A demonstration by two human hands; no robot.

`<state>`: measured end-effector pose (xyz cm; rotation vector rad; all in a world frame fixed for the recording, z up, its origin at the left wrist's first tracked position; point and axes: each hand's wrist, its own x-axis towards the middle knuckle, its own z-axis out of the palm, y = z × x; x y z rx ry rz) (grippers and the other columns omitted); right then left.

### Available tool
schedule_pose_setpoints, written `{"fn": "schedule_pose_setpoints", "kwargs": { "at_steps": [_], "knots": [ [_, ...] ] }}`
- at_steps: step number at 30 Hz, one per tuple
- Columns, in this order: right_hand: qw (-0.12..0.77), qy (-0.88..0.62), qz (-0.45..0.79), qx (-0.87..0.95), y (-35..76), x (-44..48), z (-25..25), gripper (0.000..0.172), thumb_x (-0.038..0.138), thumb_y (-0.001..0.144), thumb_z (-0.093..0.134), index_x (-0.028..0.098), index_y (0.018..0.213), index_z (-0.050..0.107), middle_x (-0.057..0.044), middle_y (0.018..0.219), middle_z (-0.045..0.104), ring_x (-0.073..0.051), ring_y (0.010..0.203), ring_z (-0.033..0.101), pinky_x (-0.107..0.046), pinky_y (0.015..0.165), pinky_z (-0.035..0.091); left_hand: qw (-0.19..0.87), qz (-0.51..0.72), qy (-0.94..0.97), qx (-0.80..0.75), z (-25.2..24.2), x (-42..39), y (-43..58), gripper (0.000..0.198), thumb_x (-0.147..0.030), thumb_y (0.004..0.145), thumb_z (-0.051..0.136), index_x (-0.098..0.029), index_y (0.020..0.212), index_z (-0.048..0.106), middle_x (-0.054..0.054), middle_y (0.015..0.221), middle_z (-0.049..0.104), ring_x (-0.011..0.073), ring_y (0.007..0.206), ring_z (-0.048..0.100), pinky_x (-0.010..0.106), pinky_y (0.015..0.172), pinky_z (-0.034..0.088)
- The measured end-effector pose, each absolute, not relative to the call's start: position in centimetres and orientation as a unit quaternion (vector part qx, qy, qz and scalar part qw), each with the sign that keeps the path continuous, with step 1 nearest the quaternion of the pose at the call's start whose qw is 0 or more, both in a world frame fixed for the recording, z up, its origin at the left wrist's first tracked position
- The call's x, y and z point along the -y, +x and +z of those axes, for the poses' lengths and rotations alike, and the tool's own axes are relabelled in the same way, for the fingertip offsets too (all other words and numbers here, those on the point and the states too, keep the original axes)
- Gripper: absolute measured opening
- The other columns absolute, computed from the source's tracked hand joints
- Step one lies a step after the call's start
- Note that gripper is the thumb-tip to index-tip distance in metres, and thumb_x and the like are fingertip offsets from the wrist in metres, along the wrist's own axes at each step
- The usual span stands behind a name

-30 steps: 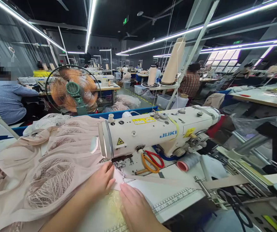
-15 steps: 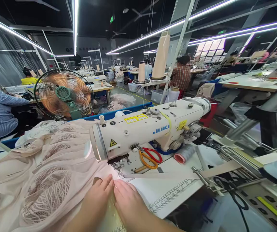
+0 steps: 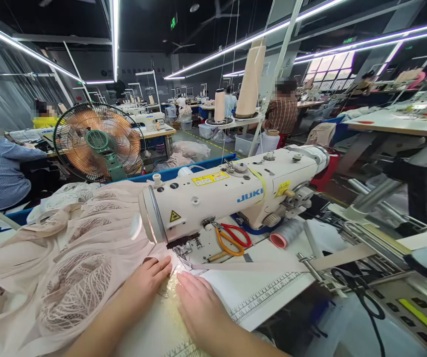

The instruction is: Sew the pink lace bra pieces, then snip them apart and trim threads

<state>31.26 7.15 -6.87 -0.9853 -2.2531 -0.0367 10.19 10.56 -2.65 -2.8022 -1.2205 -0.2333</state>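
A cream JUKI sewing machine [image 3: 231, 193] stands on the white table [image 3: 265, 297]. Pale pink fabric with lace panels [image 3: 60, 263] is heaped to its left and runs under the needle area [image 3: 181, 249]. My left hand [image 3: 147, 278] lies flat on the fabric edge just before the presser foot, fingers stretched out. My right hand [image 3: 198, 307] rests flat beside it on the table, fingers pointing at the needle. A beige tape strip [image 3: 273, 267] runs from the right into the needle area.
Scissors with red and orange handles [image 3: 231, 238] and a grey thread cone [image 3: 285, 233] lie under the machine arm. A fan [image 3: 97, 141] stands behind the fabric. Tall thread cones [image 3: 250, 82] sit on a stand. Other people work at tables left and behind.
Both hands have slid slightly toward me and apart, uncovering a shiny clear patch between them. The view has shifted a little.
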Motion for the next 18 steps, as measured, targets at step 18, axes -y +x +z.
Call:
{"fn": "schedule_pose_setpoints", "kwargs": {
  "at_steps": [18],
  "knots": [
    [0.370, -0.249, 0.046, 0.894, 28.1, -4.9, -7.0, 0.020, 0.031, 0.084, 0.049, 0.018, 0.094, 0.060, -0.007, 0.097, 0.070, -0.020, 0.084, 0.064, -0.030, 0.075, 0.052, 0.110, -0.031, -0.877, 0.467, -3.1, -12.8, 9.3, 0.047, -0.003, 0.083, 0.038, -0.014, 0.125, 0.057, 0.012, 0.127, 0.060, 0.0263, 0.111, 0.054, 0.042, 0.093, 0.048]
  ]
}}
